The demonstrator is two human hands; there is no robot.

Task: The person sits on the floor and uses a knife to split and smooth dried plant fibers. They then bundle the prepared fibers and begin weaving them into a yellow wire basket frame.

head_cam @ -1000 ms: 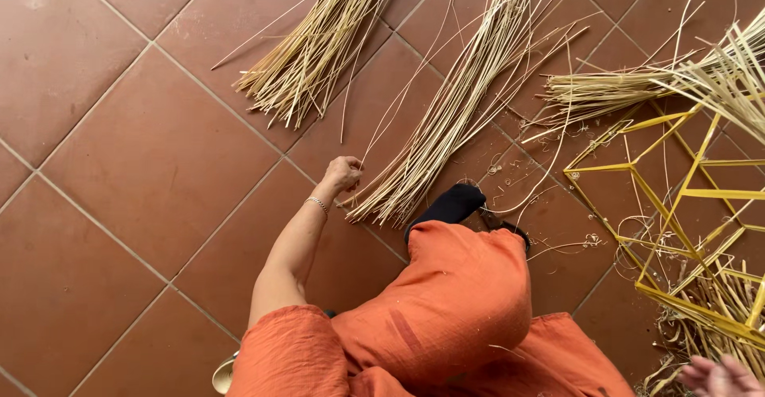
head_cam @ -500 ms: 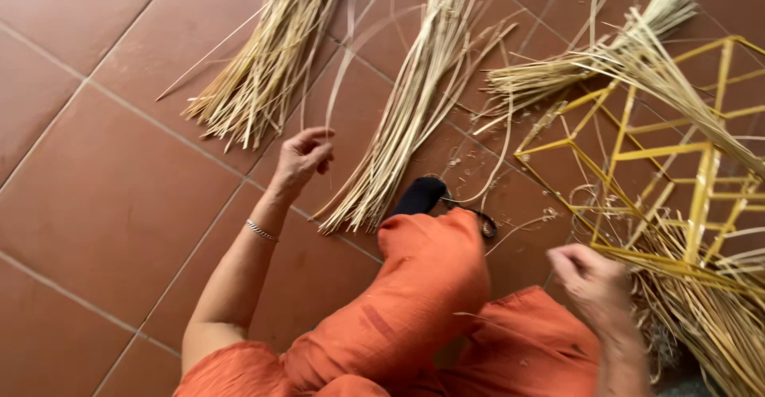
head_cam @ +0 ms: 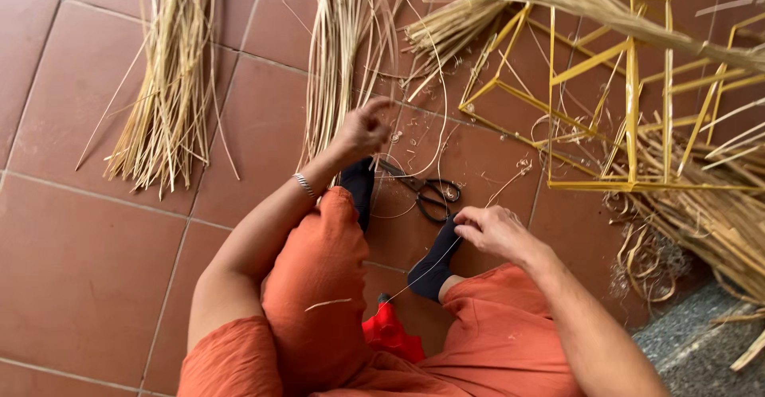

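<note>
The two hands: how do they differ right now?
The left hand reaches out to the straw bundle on the floor tiles; the right hand stays close by the knee, pinching a thin strand. The left wrist wears a bracelet; the right is bare. Both are ungloved.

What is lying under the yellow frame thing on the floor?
Under the yellow open-sided rod frame you can see red-brown floor tiles, pale curly shavings and long dry straw stalks. The heaped straw hides the floor beneath the frame's right side.
</note>
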